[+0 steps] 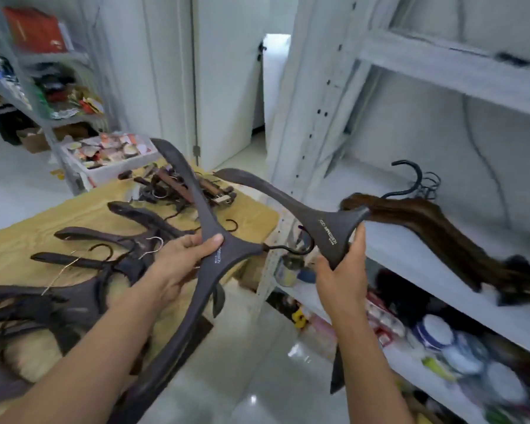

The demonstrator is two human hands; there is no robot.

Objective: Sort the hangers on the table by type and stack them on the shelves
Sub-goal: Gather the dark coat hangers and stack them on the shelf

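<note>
Your left hand (181, 258) grips a dark hanger (196, 194) at its centre, thumb pressed on the top face and fingers curled underneath. One arm of it rises away from you over the desk (43, 215), and the other runs down past your forearm. Your right hand (340, 273) holds a second dark hanger (328, 228) of the same shape, fingers wrapped round its middle, just below the white printed lettering. That one is tilted, with one arm reaching up and left and the other dropping toward the floor. The two hangers sit near each other in the gap between desk and shelving, but I cannot tell whether they touch.

To your right, on the white middle shelf (410, 264), lies a stack of brown hangers (435, 228), their hooks bunched at the back. The neck of the hanger in your right hand is just beside the stack's near end.

On the desk to your left, more dark hangers (104, 237) lie spread out. A tangled pile of clip hangers (178, 186) sits at the far end. Jars (435, 335) crowd the lower shelf.
</note>
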